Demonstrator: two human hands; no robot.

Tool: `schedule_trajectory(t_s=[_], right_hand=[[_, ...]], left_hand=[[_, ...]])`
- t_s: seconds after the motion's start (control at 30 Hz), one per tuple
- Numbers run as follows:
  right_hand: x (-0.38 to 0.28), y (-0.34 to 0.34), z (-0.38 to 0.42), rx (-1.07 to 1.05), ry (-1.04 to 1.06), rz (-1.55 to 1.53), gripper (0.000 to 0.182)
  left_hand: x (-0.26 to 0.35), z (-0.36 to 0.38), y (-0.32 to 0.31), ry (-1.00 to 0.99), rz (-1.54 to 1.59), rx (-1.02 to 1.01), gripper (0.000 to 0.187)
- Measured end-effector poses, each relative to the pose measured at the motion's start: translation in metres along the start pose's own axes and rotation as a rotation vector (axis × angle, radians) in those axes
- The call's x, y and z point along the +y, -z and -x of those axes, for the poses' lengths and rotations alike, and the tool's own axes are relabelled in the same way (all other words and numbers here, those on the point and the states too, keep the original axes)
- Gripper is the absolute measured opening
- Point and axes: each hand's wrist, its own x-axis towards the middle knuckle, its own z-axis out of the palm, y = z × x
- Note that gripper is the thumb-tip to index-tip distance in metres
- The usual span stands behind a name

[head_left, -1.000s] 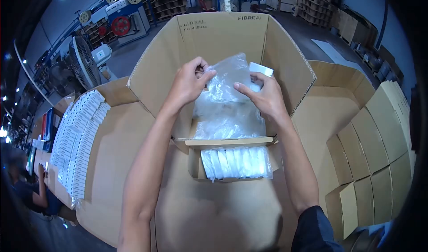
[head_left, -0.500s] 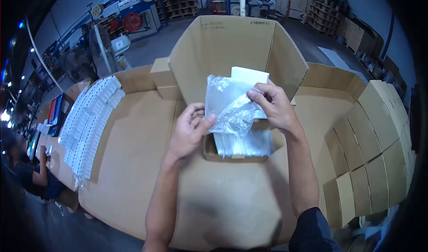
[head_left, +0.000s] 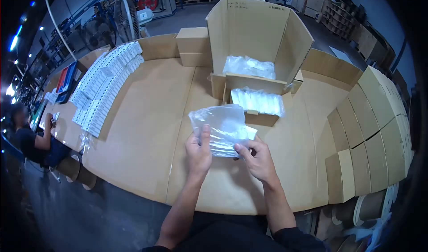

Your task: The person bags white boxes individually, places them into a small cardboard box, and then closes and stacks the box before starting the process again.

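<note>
My left hand (head_left: 199, 152) grips the lower left side of a clear plastic bag (head_left: 218, 120), its thumb lying over the front. My right hand (head_left: 258, 160) pinches the bag's lower right edge. A corner of a white object (head_left: 251, 132) shows beside the bag just above my right hand; the rest is hidden behind the plastic. Beyond the bag stands a small open carton (head_left: 262, 119) filled with a row of clear plastic packets (head_left: 258, 102). Behind it, a large open carton (head_left: 256, 27) has more plastic packets (head_left: 249, 67) inside.
Rows of small white boxes (head_left: 107, 78) line the table's left side. Brown cartons (head_left: 372, 145) are stacked at the right. A closed carton (head_left: 193, 47) sits at the back edge. A co-worker (head_left: 33, 136) sits at far left, near a fan (head_left: 127, 20).
My hands have drawn the bag down toward me, away from the cartons. The view has shifted, and the packets in both cartons now show more fully. The white object is now mostly covered.
</note>
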Motion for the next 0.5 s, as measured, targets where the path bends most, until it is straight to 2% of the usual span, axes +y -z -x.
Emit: schedule_trajectory(t_s=[0.17, 0.2, 0.23, 0.33, 0.37, 0.47, 0.5], right_hand=[[0.031, -0.002, 0.042, 0.000, -0.007, 0.032, 0.026], [0.033, -0.003, 0.045, 0.005, 0.008, 0.063, 0.027], [0.030, -0.007, 0.044, 0.072, 0.122, 0.030, 0.026], [0.027, -0.008, 0.038, 0.111, 0.121, -0.017, 0.023], [0.032, -0.007, 0.038, 0.131, -0.001, 0.010, 0.020], [0.039, -0.017, 0.038, 0.222, 0.066, 0.049, 0.021], [0.036, -0.022, 0.038, 0.264, 0.122, 0.054, 0.021]], left_hand=[[-0.023, 0.031, 0.022, -0.079, -0.017, 0.039, 0.040], [-0.026, 0.037, 0.026, -0.075, -0.043, 0.012, 0.041], [-0.028, 0.042, 0.030, -0.072, -0.069, -0.019, 0.041], [-0.038, 0.049, 0.052, -0.021, -0.166, -0.141, 0.041], [-0.044, 0.047, 0.057, 0.001, -0.199, -0.184, 0.041], [-0.059, 0.043, 0.062, 0.076, -0.283, -0.033, 0.033], [-0.056, 0.041, 0.059, -0.057, -0.321, 0.038, 0.027]])
